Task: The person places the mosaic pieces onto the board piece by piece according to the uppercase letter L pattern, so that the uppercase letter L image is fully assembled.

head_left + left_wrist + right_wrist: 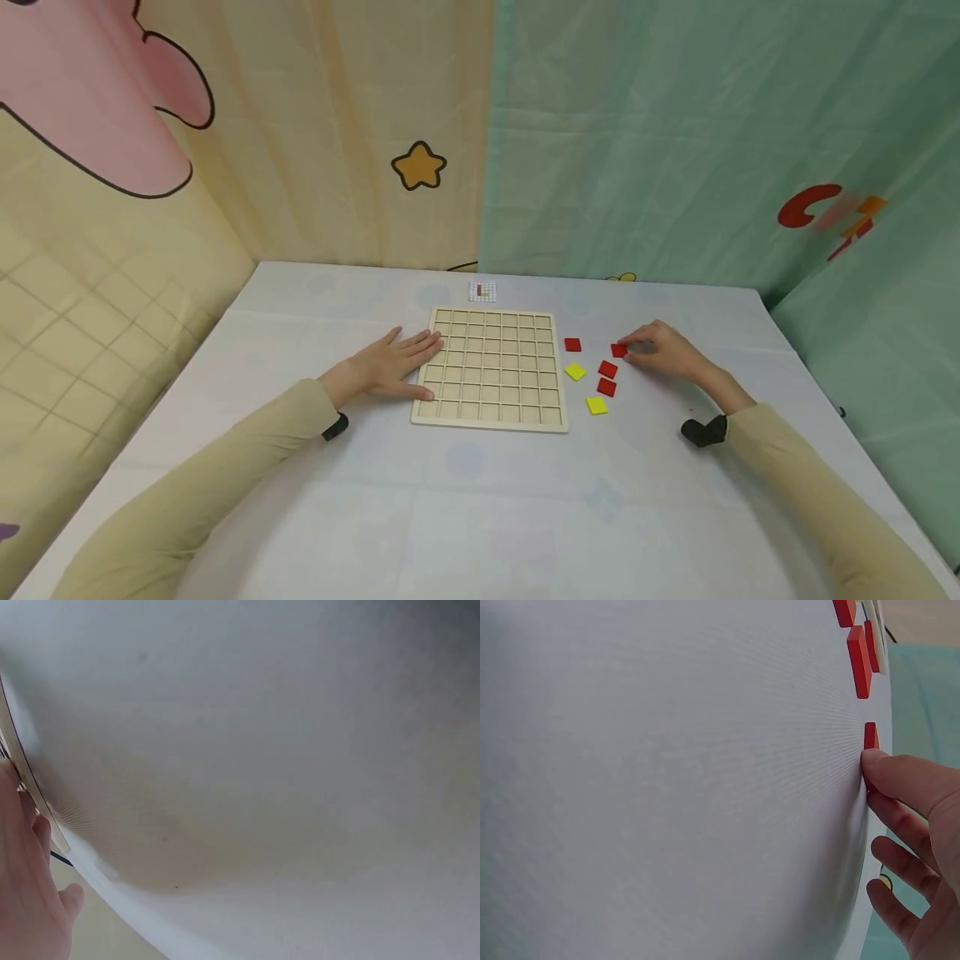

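My left hand (393, 364) lies spread on the left edge of a light wooden grid board (489, 426), fingertips and thumb over its rim. In the left wrist view part of that hand (34, 885) shows against the board's edge. To the right of the board my right hand (667, 352) pinches a red square tile (618, 350) between thumb and forefinger, right at the tablecloth. The right wrist view shows the thumb on this tile (871, 736), the other fingers apart from it. Nearby lie a red tile (573, 344), two more red ones (607, 378) and yellow tiles (597, 406).
Behind the board lies a small white card (482, 291) with a printed grid pattern. A white cloth (480, 517) covers the table. Patterned curtains (637, 150) hang along the back and both sides.
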Action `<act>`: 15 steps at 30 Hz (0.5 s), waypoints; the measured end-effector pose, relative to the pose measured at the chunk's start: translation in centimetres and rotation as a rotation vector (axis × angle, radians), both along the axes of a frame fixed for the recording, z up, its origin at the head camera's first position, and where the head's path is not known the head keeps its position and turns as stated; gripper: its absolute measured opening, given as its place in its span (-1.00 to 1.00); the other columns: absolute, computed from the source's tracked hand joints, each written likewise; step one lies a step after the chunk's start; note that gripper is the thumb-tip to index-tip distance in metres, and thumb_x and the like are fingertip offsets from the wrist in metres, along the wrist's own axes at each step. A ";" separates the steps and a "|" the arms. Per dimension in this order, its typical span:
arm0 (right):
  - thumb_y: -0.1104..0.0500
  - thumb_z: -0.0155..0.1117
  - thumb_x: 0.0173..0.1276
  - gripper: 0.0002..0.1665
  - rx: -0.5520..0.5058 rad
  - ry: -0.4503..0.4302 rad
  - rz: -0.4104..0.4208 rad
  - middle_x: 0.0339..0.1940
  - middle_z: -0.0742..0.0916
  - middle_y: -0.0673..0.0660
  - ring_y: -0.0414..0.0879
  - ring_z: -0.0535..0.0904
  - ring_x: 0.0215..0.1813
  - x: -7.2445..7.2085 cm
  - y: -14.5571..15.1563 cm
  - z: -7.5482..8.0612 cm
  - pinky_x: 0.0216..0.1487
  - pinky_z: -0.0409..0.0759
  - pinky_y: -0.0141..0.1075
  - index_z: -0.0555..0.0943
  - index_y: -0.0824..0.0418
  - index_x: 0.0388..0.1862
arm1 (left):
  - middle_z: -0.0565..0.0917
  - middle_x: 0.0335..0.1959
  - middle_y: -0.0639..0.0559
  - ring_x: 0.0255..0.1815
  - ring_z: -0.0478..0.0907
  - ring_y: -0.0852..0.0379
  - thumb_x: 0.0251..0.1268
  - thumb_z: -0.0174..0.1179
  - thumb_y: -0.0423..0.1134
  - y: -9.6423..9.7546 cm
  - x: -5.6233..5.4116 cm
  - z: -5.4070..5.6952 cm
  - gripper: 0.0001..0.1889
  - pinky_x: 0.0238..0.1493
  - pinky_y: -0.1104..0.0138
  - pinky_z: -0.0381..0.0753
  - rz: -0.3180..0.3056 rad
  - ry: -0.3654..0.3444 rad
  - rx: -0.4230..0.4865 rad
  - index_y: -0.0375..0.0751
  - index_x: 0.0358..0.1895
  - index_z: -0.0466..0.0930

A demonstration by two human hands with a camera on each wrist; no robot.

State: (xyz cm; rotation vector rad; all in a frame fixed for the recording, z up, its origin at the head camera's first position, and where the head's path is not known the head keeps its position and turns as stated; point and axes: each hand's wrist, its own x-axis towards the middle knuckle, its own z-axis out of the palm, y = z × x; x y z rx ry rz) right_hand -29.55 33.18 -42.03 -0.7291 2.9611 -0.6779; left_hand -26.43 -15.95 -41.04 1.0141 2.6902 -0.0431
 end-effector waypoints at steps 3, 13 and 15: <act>0.25 0.36 0.21 -0.69 0.006 0.016 -0.018 -0.10 0.76 0.19 -0.01 0.46 -0.10 0.2 -0.2 0.1 -0.12 0.47 -0.19 0.71 0.25 -0.04 | -0.17 0.60 -0.04 0.61 -0.21 -0.03 0.28 -0.11 0.42 0.1 0.0 0.0 -0.01 0.51 -0.15 -0.27 0.004 -0.004 -0.016 -0.14 0.56 -0.22; 0.15 0.38 0.22 -0.64 0.053 -0.003 -0.106 -0.16 0.72 0.20 0.04 0.46 -0.11 0.7 -0.9 0.7 -0.19 0.48 -0.21 0.70 0.27 -0.03 | -0.16 0.60 -0.05 0.61 -0.21 -0.03 0.28 -0.10 0.40 0.1 0.2 0.0 -0.01 0.51 -0.15 -0.24 0.004 0.002 -0.018 -0.16 0.56 -0.20; 0.14 0.38 0.22 -0.64 0.062 0.012 -0.116 -0.16 0.74 0.20 0.04 0.49 -0.11 0.6 -1.0 0.7 -0.17 0.51 -0.17 0.70 0.26 -0.02 | -0.16 0.60 -0.05 0.61 -0.21 -0.03 0.28 -0.09 0.40 0.2 0.2 0.1 -0.01 0.51 -0.16 -0.24 0.006 0.002 -0.019 -0.16 0.56 -0.20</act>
